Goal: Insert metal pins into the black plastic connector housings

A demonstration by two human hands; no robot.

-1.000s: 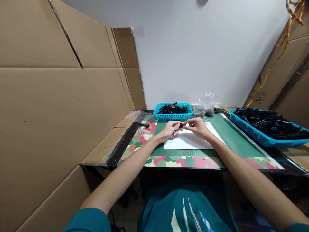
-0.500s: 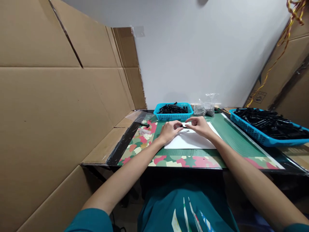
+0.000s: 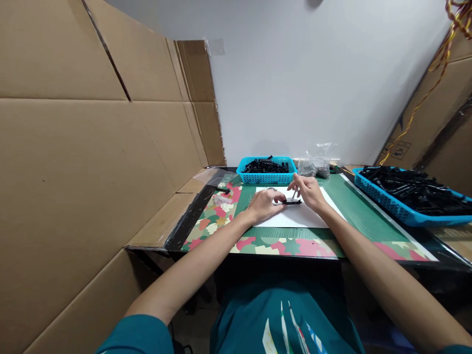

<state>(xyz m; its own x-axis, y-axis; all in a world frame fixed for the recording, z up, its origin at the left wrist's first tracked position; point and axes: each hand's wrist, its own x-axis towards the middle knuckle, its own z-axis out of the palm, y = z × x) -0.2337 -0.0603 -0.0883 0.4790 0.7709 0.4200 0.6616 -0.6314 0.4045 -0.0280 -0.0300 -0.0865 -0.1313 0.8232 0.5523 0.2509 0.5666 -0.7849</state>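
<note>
My left hand [image 3: 266,204] pinches one end of a small, narrow black plastic piece [image 3: 294,202] just above or on a white sheet of paper [image 3: 302,220]. Its other end sticks out to the right. My right hand [image 3: 309,191] is closed around a thin, light-coloured stick-like tool [image 3: 294,194], which slants down to the black piece. Too little of the tool shows to tell its kind. Behind my left fingers lies a small heap of tiny metallic bits [image 3: 272,189], partly hidden.
A blue basket [image 3: 266,178] of black pieces stands at the back, and a larger blue basket [image 3: 409,214] of them at the right. Clear plastic bags [image 3: 321,169] hold small grey parts. Cardboard walls [image 3: 110,162] close off the left. A green mat [image 3: 372,211] covers the table.
Both hands were together on the black piece. My right hand has come off it, risen slightly to the right and now holds the thin tool. The black piece is lower and more visible.
</note>
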